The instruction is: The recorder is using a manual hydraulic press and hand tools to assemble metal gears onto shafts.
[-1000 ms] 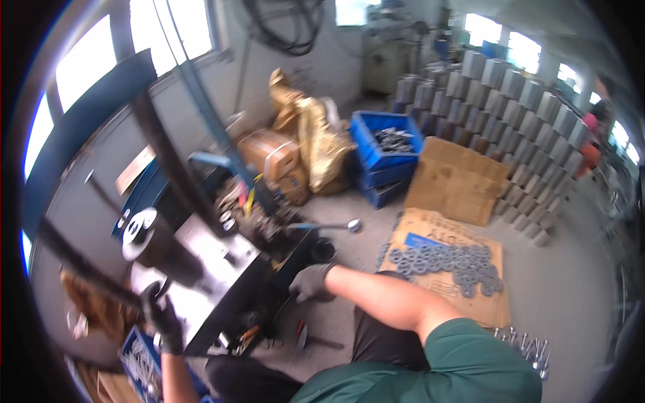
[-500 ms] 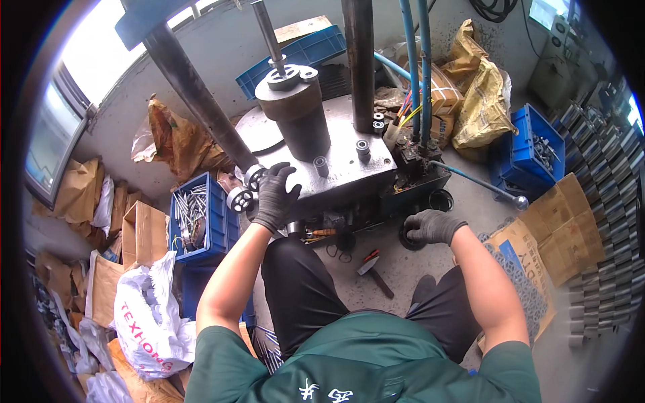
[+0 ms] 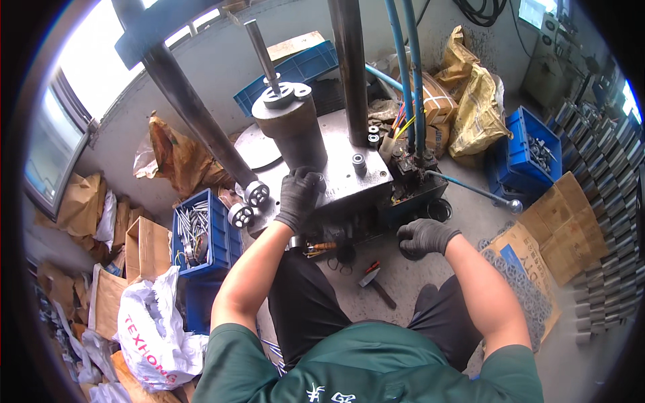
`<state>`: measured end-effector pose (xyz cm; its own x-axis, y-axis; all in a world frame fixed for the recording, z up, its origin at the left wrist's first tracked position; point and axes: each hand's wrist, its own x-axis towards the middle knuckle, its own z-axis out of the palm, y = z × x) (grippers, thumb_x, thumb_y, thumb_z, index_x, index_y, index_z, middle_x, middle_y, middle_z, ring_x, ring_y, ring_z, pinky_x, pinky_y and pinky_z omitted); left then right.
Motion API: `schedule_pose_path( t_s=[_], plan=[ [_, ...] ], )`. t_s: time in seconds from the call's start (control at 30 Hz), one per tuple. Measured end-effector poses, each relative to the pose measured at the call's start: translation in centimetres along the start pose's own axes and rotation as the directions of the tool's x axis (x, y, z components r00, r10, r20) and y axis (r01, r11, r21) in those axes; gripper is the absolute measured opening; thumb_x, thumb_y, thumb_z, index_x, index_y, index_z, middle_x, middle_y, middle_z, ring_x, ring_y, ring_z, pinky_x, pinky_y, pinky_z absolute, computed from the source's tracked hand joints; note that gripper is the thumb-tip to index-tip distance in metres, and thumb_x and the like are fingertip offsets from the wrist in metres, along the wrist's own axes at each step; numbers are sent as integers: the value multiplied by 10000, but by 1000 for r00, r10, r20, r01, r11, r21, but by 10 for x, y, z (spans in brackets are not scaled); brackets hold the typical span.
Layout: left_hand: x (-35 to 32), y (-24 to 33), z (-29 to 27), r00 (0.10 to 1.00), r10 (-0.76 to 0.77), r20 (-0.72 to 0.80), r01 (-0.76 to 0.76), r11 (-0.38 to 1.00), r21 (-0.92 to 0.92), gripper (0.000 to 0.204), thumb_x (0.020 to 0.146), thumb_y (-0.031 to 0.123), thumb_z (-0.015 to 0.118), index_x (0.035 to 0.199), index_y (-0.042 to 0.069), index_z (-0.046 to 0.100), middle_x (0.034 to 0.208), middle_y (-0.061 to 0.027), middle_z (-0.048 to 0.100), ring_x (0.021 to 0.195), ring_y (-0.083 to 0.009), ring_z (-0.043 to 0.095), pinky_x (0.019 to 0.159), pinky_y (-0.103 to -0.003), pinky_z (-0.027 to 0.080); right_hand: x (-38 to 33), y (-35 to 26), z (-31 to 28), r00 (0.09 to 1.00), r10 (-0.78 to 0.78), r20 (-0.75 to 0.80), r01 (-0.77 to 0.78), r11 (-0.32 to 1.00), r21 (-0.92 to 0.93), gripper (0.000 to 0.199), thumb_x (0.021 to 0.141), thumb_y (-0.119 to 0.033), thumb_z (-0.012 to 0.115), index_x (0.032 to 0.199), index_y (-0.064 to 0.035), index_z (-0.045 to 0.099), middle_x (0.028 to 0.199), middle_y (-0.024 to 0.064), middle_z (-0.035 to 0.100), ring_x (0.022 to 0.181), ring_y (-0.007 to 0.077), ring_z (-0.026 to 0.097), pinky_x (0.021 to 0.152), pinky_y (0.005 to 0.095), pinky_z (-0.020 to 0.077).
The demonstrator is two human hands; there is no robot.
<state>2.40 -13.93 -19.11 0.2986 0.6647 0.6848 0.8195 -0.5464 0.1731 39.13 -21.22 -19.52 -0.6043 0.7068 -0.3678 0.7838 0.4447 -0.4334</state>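
Blue crate [image 3: 196,236] left of the press holds metal rods; blue bin [image 3: 531,151] at right holds small metal parts. Gloved left hand [image 3: 299,196] lies spread on press plate [image 3: 349,178] below dark cylinder [image 3: 290,131]. Gloved right hand [image 3: 423,236] curled beside press base, grip unclear.

Both hands wear dark grey knit gloves: the left hand [image 3: 299,197] lies on a dull silver-grey steel press table [image 3: 346,176], the right hand [image 3: 423,237] is lower by the black machine base [image 3: 410,201]. A dark grey cylinder [image 3: 290,131] stands on the table. 2 bright blue hoses [image 3: 406,67] rise behind. Bright blue crates [image 3: 201,235] hold silvery parts. The shirt [image 3: 363,369] is dark green.
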Motion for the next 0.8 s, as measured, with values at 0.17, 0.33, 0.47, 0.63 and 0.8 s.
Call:
schedule_pose_path(
  t_s=[0.17, 0.33, 0.47, 0.63, 0.8],
  plan=[
    [-22, 48, 10, 966, -249, -66, 173, 817, -551, 178, 925, 30, 700, 1073, 82, 616, 1022, -110, 639, 899, -239, 633, 828, -375, 532, 0, -29, -2, 835, -234, -499, 254, 967, -29, 423, 930, -235, 665, 1313, -61, 615, 1213, 188, 648, 1110, 393, 649, 960, 438, 539],
    [-6, 149, -27, 660, -388, 644, 719, 75, -691, 371, 990, 125, 666, 1316, -13, 555, 1172, -139, 659, 1047, -177, 632, 890, -310, 545, -1, -73, -11, 625, -97, -775, 527, 784, 327, 464, 846, -77, 792, 1279, -24, 634, 1211, 118, 636, 1079, 226, 669, 937, 340, 553],
    [-6, 150, -15, 739, -304, 601, 662, 160, -733, 474, 989, 198, 702, 1389, 30, 511, 1129, -92, 649, 807, -134, 634, 686, -288, 565, 5, -70, -5, 680, -79, -729, 559, 698, 447, 384, 850, -37, 793, 1213, -6, 673, 1221, 91, 624, 1078, 171, 656, 932, 301, 551],
    [0, 139, -26, 665, -245, 705, 729, 10, -684, 502, 994, 199, 697, 1409, 14, 484, 1117, -93, 643, 892, -143, 631, 779, -301, 567, 1, -71, -9, 640, -116, -760, 601, 692, 401, 289, 853, -36, 793, 1128, -8, 709, 1175, 88, 649, 1028, 168, 675, 899, 310, 570],
    [52, 61, -30, 928, -373, 22, 247, 567, -786, 413, 961, 149, 724, 1328, 86, 545, 996, -31, 637, 947, -162, 617, 890, -303, 513, -8, -72, -17, 536, -107, -837, 487, 850, 203, 198, 844, -86, 812, 1015, -18, 736, 1066, 82, 662, 970, 170, 681, 836, 318, 563]
  ],
)
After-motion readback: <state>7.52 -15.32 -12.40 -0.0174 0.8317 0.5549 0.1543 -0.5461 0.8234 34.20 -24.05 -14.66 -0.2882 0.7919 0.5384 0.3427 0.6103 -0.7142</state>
